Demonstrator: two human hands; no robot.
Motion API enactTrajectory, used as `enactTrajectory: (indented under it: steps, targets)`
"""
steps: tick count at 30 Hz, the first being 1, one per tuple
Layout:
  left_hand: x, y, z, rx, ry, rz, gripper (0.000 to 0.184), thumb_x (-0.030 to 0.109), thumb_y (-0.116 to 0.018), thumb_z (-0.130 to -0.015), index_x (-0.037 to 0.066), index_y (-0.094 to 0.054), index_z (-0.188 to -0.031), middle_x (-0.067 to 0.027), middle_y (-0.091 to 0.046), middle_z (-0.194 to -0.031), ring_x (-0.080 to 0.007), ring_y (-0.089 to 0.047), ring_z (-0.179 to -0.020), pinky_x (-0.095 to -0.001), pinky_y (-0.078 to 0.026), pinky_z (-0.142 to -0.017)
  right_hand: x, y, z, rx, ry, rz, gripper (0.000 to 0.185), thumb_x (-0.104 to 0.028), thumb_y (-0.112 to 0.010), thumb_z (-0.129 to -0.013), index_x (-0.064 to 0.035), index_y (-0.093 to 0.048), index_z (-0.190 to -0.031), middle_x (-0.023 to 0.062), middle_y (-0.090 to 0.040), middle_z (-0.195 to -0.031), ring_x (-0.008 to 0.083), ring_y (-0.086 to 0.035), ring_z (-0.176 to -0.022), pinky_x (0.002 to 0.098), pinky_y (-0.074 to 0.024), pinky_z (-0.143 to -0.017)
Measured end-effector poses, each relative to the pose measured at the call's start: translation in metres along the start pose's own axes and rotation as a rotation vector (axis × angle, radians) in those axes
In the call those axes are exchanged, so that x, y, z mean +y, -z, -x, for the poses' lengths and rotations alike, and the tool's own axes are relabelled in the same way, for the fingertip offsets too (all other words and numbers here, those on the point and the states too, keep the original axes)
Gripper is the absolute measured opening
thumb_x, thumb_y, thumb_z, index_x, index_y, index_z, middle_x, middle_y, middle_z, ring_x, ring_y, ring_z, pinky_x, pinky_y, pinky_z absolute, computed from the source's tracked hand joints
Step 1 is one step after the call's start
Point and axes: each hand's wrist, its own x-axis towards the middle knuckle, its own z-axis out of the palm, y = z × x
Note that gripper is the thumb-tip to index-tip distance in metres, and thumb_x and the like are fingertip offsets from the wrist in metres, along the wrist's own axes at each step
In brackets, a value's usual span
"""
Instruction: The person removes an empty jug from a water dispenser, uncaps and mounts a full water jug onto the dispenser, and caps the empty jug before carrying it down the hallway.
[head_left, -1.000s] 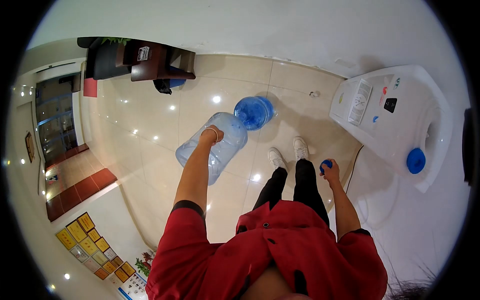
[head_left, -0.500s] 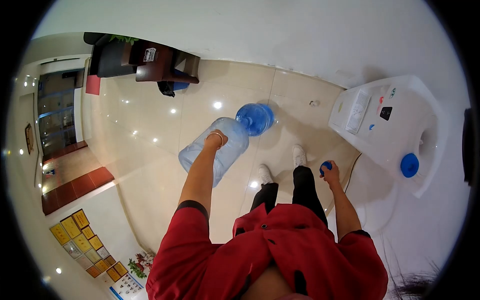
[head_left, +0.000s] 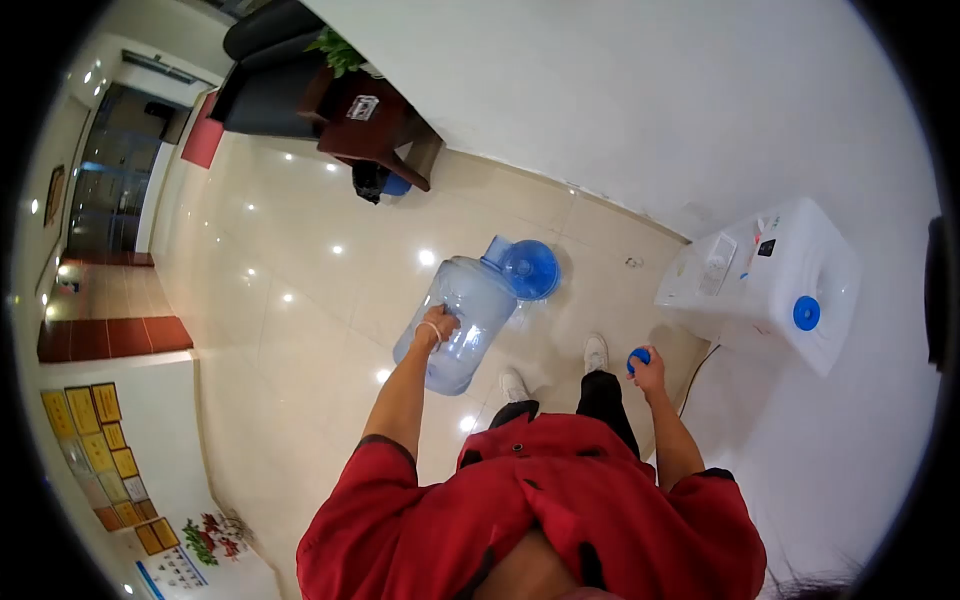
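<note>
My left hand [head_left: 438,325] is closed on a large clear water bottle [head_left: 470,315], which hangs tilted in front of me. Beyond its upper end a blue water bottle [head_left: 532,270] stands on the tiled floor; the two overlap in view, and whether they touch I cannot tell. In my right hand [head_left: 649,370], low by my right leg, is a small blue cap [head_left: 638,360] pinched by the fingers. A white water dispenser [head_left: 770,280] is at the right, with a round blue piece [head_left: 806,313] on its top.
A power cord [head_left: 697,380] runs near the dispenser. A small clear object [head_left: 634,263] lies on the floor by the wall. Farther back are a dark red table [head_left: 370,130], a black sofa [head_left: 265,95] and a black bag [head_left: 368,182]. My white shoes [head_left: 596,352] are below me.
The view has turned and shifted, so the surroundings appear rotated. The clear bottle has moved right and down in the view with my left hand. My right hand still holds the cap.
</note>
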Motion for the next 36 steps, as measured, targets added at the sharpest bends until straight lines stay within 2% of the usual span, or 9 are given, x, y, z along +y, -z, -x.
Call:
enactTrajectory:
  steps: [7, 9, 16, 21, 23, 26, 28, 32, 36]
  targets:
    - [-0.105, 0.024, 0.068, 0.062, -0.238, 0.223, 0.021, 0.014, -0.066, -0.066, -0.002, -0.057, -0.077, -0.0100, -0.059, -0.064, -0.0220, -0.057, -0.057, -0.0325, -0.045, -0.054, -0.088, -0.067, 0.079, -0.195, 0.127, -0.104, 0.023, -0.011, -0.057, -0.083, -0.0072, -0.052, -0.106, 0.0074, -0.058, -0.082, 0.0145, -0.058, -0.056, 0.0237, -0.0409, -0.040]
    - [-0.135, 0.028, 0.079, 0.205, -0.539, 0.098, 0.022, 0.017, -0.066, -0.066, -0.001, -0.058, -0.078, -0.0121, -0.059, -0.064, -0.0241, -0.057, -0.058, -0.0347, -0.044, -0.056, -0.133, -0.086, 0.103, -0.271, 0.150, -0.176, 0.022, -0.013, -0.056, -0.086, -0.0068, -0.053, -0.107, 0.0070, -0.058, -0.086, 0.0134, -0.058, -0.061, 0.0232, -0.0426, -0.044]
    - [-0.132, 0.056, 0.159, 0.301, -0.668, 0.019, 0.022, 0.017, -0.066, -0.063, 0.002, -0.059, -0.078, -0.0150, -0.059, -0.066, -0.0279, -0.057, -0.060, -0.0358, -0.043, -0.057, -0.271, -0.137, 0.168, -0.465, 0.722, -0.285, 0.034, -0.026, -0.042, -0.095, -0.0074, -0.044, -0.123, 0.0083, -0.054, -0.112, 0.0151, -0.056, -0.091, 0.0274, -0.0429, -0.080]
    - [-0.121, 0.060, 0.173, 0.397, -0.883, 0.202, 0.021, 0.014, -0.067, -0.059, 0.002, -0.059, -0.074, -0.0139, -0.055, -0.059, -0.0269, -0.050, -0.051, -0.0349, -0.040, -0.051, -0.296, -0.149, 0.187, -0.701, 0.738, -0.466, 0.037, -0.024, -0.037, -0.096, -0.0049, -0.039, -0.128, 0.0094, -0.048, -0.122, 0.0183, -0.047, -0.109, 0.0305, -0.0341, -0.095]
    - [-0.121, 0.059, 0.166, 0.399, -0.850, 0.194, 0.021, 0.013, -0.067, -0.059, 0.002, -0.059, -0.073, -0.0138, -0.055, -0.059, -0.0256, -0.050, -0.050, -0.0337, -0.040, -0.050, -0.300, -0.148, 0.193, -0.757, 0.739, -0.481, 0.038, -0.022, -0.036, -0.096, -0.0038, -0.038, -0.129, 0.0095, -0.046, -0.124, 0.0194, -0.044, -0.114, 0.0313, -0.0315, -0.098]
    - [-0.115, 0.064, 0.170, 0.368, -0.826, 0.193, 0.019, 0.011, -0.067, -0.059, 0.001, -0.060, -0.074, -0.0135, -0.056, -0.059, -0.0220, -0.052, -0.051, -0.0314, -0.041, -0.050, -0.310, -0.141, 0.201, -0.728, 0.853, -0.336, 0.039, -0.014, -0.041, -0.091, -0.0027, -0.039, -0.128, 0.0100, -0.043, -0.127, 0.0209, -0.040, -0.118, 0.0318, -0.0294, -0.100]
    - [-0.104, 0.069, 0.181, 0.339, -0.840, 0.206, 0.019, 0.010, -0.067, -0.059, 0.001, -0.061, -0.075, -0.0132, -0.058, -0.060, -0.0196, -0.053, -0.052, -0.0303, -0.042, -0.051, -0.320, -0.134, 0.204, -0.632, 1.225, -0.028, 0.042, -0.010, -0.048, -0.085, -0.0028, -0.042, -0.126, 0.0104, -0.040, -0.130, 0.0216, -0.037, -0.121, 0.0324, -0.0268, -0.102]
    - [-0.088, 0.073, 0.189, 0.283, -0.936, 0.382, 0.019, 0.005, -0.067, -0.059, 0.000, -0.062, -0.077, -0.0124, -0.062, -0.066, -0.0147, -0.057, -0.058, -0.0285, -0.044, -0.055, -0.341, -0.118, 0.214, -0.652, 1.265, 0.037, 0.043, -0.005, -0.054, -0.080, -0.0045, -0.045, -0.122, 0.0115, -0.040, -0.129, 0.0230, -0.038, -0.121, 0.0341, -0.0285, -0.102]
    - [-0.079, 0.074, 0.184, 0.208, -0.999, 0.458, 0.023, 0.006, -0.068, -0.058, 0.000, -0.064, -0.080, -0.0116, -0.063, -0.068, -0.0134, -0.056, -0.059, -0.0289, -0.043, -0.055, -0.355, -0.098, 0.224, -0.930, 1.056, 0.072, 0.046, -0.001, -0.059, -0.077, -0.0072, -0.046, -0.121, 0.0099, -0.040, -0.129, 0.0223, -0.037, -0.122, 0.0351, -0.0290, -0.103]
